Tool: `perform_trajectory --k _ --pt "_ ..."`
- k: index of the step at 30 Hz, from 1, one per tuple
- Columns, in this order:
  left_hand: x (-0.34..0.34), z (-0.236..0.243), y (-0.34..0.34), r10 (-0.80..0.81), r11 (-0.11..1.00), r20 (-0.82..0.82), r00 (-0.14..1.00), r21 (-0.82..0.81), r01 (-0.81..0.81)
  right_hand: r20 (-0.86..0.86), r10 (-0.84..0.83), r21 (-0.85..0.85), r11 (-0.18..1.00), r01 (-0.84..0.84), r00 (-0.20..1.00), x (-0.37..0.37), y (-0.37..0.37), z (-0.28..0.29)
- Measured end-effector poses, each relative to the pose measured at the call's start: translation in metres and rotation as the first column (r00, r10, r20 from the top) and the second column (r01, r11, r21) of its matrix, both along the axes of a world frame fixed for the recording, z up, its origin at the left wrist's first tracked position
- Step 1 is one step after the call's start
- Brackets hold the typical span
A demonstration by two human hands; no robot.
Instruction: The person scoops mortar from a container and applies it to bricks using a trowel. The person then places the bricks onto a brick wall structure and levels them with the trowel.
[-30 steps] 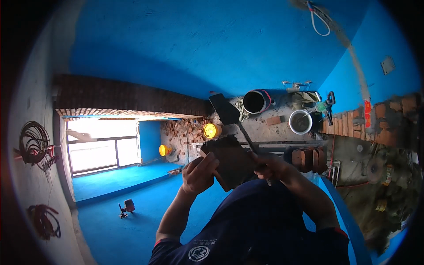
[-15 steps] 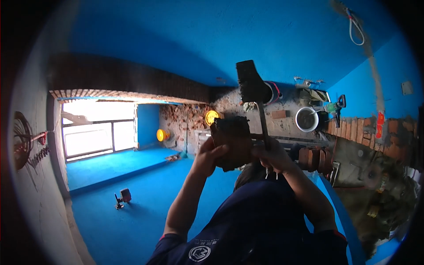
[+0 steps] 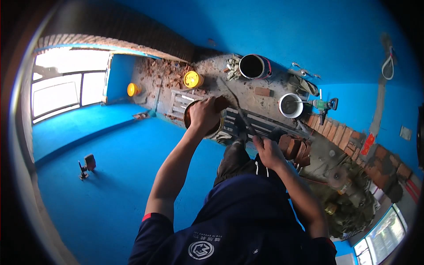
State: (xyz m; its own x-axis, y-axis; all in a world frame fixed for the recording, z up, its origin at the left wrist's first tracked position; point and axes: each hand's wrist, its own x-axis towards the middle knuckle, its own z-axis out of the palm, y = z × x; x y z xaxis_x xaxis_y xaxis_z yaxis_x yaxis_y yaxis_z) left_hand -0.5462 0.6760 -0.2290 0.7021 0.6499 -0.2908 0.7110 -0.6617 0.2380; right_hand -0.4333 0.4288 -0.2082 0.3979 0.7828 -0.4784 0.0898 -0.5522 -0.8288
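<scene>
My left hand (image 3: 204, 116) is closed on a reddish-brown brick (image 3: 222, 103), of which only the far right end shows past my fingers. Below that hand stands a round bucket (image 3: 218, 129), its inside mostly hidden by the hand. My right hand (image 3: 268, 153) grips the handle of a trowel (image 3: 242, 114). Its blade points up and to the left, turned nearly edge-on and a bit blurred, a little to the right of the brick. Whether blade and brick touch I cannot tell.
Ahead stand a dark-filled bucket (image 3: 251, 67), a loose brick (image 3: 263, 92) and a white bucket (image 3: 291, 106) beside a green power mixer (image 3: 324, 105). Stacked bricks (image 3: 295, 148) sit near my right hand. Yellow buckets (image 3: 193, 79) and rubble lie farther left, near a slatted pallet (image 3: 179, 101).
The brick has gone from upright before me to lower and left, above the bucket. My right hand has come off the brick's side, and the trowel blade has turned from broadside to edge-on.
</scene>
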Motion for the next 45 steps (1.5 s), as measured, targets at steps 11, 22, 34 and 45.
perform_trajectory --k 11,22,34,45 --pt "-0.012 -0.02 0.032 -0.039 0.999 -0.003 0.999 0.01 0.039 -0.133 -0.176 0.621 0.752 0.22 0.975 0.038 0.077 0.14" --pt "-0.039 -0.045 0.078 -0.008 0.999 0.143 0.99 -0.044 0.015 0.321 0.035 -0.251 0.967 0.05 0.946 -0.014 0.034 -0.014" --pt "-0.101 -0.024 0.082 0.683 0.243 0.168 0.711 -0.97 -0.003 0.211 -0.124 -0.088 0.985 0.145 0.97 0.013 -0.014 0.003" --pt "-0.115 -0.038 0.014 0.641 -0.731 -0.477 0.601 -0.618 0.289 0.372 -0.003 0.12 0.992 -0.045 0.928 0.012 -0.031 0.048"
